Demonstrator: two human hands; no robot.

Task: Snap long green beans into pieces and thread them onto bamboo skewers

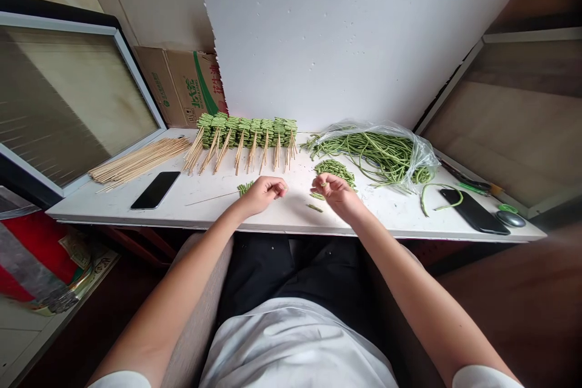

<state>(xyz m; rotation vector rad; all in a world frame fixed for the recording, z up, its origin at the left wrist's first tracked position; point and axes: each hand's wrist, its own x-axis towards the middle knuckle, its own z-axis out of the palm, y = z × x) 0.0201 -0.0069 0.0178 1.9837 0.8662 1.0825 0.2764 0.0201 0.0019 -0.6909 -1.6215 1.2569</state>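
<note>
The person's left hand (pixel 262 196) is curled shut on the end of a thin pale bamboo skewer (pixel 213 196), with a few short green bean pieces (pixel 245 188) threaded beside the fingers. The right hand (pixel 339 194) is apart from it, curled above the table, and a bit of green bean (pixel 324 183) shows at its fingertips; the fingers hide whether it is pinched. Just ahead of the right hand lies a heap of cut green long beans (pixel 334 172), with two loose pieces (pixel 314 208) near its heel. Further right, a clear plastic bag (pixel 409 154) holds long uncut beans (pixel 377 157).

Ahead of the left hand stands a row of finished bean skewers (pixel 248 132), and further left lies a bundle of bare bamboo skewers (pixel 139 160). A black smartphone (pixel 155 190) sits left of the left hand, and another (pixel 473 211) lies far right beside a grey computer mouse (pixel 510 219). A brown cardboard box (pixel 179 88) behind the skewers bears a green band and Chinese characters, warped and partly blocked by a white foam board (pixel 354 42); only 油 reads with any confidence.
</note>
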